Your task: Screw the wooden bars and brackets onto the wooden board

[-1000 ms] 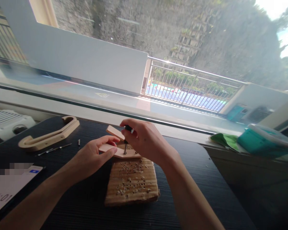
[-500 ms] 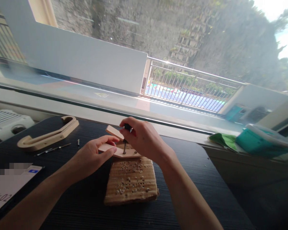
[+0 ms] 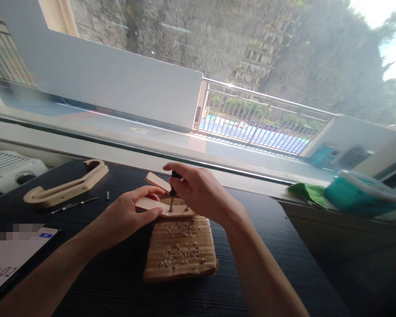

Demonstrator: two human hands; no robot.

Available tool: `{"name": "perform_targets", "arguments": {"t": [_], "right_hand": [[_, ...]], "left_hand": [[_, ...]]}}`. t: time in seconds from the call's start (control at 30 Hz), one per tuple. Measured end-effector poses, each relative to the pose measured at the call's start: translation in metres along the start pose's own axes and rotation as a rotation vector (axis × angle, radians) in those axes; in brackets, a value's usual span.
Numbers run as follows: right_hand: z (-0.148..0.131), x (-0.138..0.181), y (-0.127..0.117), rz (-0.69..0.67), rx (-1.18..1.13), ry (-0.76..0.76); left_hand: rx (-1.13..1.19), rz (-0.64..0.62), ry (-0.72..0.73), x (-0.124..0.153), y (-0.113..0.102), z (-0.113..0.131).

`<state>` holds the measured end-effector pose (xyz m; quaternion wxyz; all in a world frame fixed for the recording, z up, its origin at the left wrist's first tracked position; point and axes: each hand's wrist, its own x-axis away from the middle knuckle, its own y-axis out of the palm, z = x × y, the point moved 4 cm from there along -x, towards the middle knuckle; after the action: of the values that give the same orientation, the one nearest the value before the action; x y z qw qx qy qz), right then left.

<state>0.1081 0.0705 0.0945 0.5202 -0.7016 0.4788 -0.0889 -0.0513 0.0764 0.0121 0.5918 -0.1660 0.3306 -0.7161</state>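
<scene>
Your left grip (image 3: 128,215) pinches the light, stiff-looking wooden piece (image 3: 148,204) by its left end, flat on the cardboard (image 3: 181,251) mid-surface, while your right grip (image 3: 198,193) clenches the slim, slip-prone screwdriver (image 3: 173,193) upright.

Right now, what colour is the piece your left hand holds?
Pale tan, like bare wood; the piece shows best in the head view.

Right hand (image 3: 198,193) turns screwdriver (image 3: 173,185) into wooden piece (image 3: 158,207); left hand (image 3: 127,215) steadies.
</scene>
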Motion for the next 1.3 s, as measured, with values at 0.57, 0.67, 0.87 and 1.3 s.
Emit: {"name": "perform_targets", "arguments": {"t": [0.57,0.67,0.87,1.3], "right_hand": [[-0.005,0.000,0.000,-0.006,0.003,-0.016],[0.006,-0.002,-0.002,0.026,0.053,0.042],[-0.001,-0.001,0.002,0.033,0.053,0.012],[0.006,-0.002,-0.002,0.043,0.059,0.043]], "left_hand": [[-0.001,0.009,0.024,0.004,-0.002,0.006],[0.025,-0.002,-0.004,0.003,-0.001,0.007],[0.001,0.013,-0.001,0.003,-0.001,0.005],[-0.004,0.009,-0.011,0.002,-0.002,0.004]]}}
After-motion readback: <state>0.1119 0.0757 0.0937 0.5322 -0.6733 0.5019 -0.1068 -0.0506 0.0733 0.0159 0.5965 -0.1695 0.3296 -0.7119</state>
